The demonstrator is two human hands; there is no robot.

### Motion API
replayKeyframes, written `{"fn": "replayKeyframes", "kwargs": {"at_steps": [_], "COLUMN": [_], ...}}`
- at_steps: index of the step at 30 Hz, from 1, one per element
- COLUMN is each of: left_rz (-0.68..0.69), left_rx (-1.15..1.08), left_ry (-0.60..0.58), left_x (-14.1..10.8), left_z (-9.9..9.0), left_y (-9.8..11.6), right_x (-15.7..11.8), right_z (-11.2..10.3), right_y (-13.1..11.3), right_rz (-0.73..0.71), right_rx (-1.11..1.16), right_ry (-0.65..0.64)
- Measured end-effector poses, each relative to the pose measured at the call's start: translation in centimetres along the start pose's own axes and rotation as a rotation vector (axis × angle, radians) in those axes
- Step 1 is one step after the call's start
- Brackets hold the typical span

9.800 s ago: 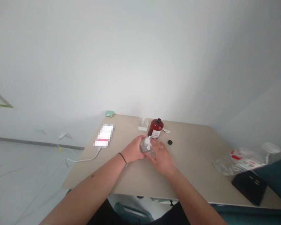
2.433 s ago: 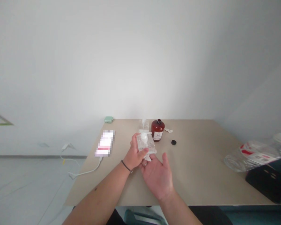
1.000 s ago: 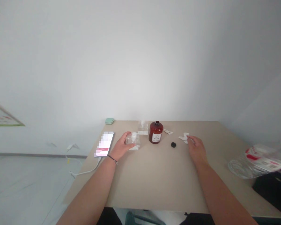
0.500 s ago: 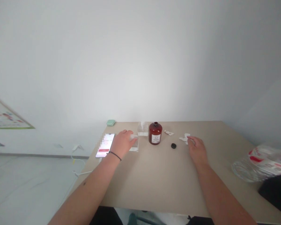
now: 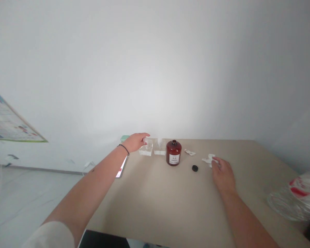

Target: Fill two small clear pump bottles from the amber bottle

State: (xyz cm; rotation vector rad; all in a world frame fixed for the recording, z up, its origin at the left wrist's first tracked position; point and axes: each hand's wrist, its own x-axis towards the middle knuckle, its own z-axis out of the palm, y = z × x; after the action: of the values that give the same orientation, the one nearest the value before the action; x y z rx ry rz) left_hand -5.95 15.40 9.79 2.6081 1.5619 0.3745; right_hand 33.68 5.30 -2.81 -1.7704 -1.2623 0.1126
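My left hand (image 5: 138, 140) is closed at the top of a clear square container (image 5: 146, 150) at the back left of the table. A second clear container (image 5: 159, 148) stands just to its right. Beside that is a dark red-brown bottle (image 5: 174, 153) with a white label and an uncapped neck. A round black cap (image 5: 195, 168) lies to the right of the bottle. My right hand (image 5: 222, 172) rests on the table, its fingers on a crumpled white paper piece (image 5: 209, 159). Another crumpled white piece (image 5: 190, 152) lies behind the cap.
A phone (image 5: 121, 168) lies at the table's left edge, partly behind my left arm. Behind it is a green case (image 5: 124, 138). A large clear plastic bottle (image 5: 294, 198) with a red and white label is at the right. The wall rises behind the table (image 5: 165, 203).
My left hand has moved back with the left clear container, which now stands level with the second one. My right hand stays at the white paper. The camera view has shifted slightly.
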Motion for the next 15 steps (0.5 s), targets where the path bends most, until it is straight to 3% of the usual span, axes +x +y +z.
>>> {"fn": "replayKeyframes", "kwargs": {"at_steps": [6, 15], "left_rz": [0.069, 0.064], "left_rx": [-0.022, -0.053], "left_ry": [-0.023, -0.045], "left_x": [2.5, 2.9], "left_z": [0.9, 2.2], "left_y": [-1.3, -1.9], "right_x": [-0.1, -0.1], "right_z": [-0.1, 0.2], "right_y": [-0.3, 0.0], "right_rz": [0.008, -0.002], "right_rx": [-0.027, -0.059], "right_ry": [-0.008, 0.005]}}
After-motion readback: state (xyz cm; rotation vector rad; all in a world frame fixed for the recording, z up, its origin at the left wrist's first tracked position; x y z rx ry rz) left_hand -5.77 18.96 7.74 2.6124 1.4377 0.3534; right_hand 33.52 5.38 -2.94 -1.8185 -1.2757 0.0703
